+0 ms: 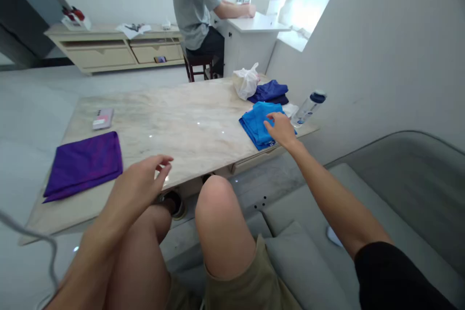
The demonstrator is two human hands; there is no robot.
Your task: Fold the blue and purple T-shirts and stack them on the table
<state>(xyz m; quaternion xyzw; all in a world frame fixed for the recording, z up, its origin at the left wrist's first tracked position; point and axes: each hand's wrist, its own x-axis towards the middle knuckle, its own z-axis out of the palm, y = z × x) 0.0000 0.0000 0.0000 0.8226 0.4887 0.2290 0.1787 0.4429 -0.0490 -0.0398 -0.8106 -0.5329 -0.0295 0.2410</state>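
My right hand point(281, 129) is over the right part of a folded bright blue cloth point(256, 122), fingers apart; whether the fingertips touch it I cannot tell. Dark blue folded fabric point(269, 91) lies just behind that cloth. Above the table's front edge, my left hand point(147, 178) hangs with loosely curved fingers and nothing between them. To its left a folded purple cloth point(85, 162) lies flat on the marble-patterned table point(174, 121).
A clear bottle with a dark cap point(308, 109) stands at the table's right end. Nearby sits a white plastic bag point(246, 81). A phone point(103, 118) lies at the left. Beyond the table, another person point(198, 5) sits at a white counter point(256, 23). A grey sofa point(308, 247) is beneath me.
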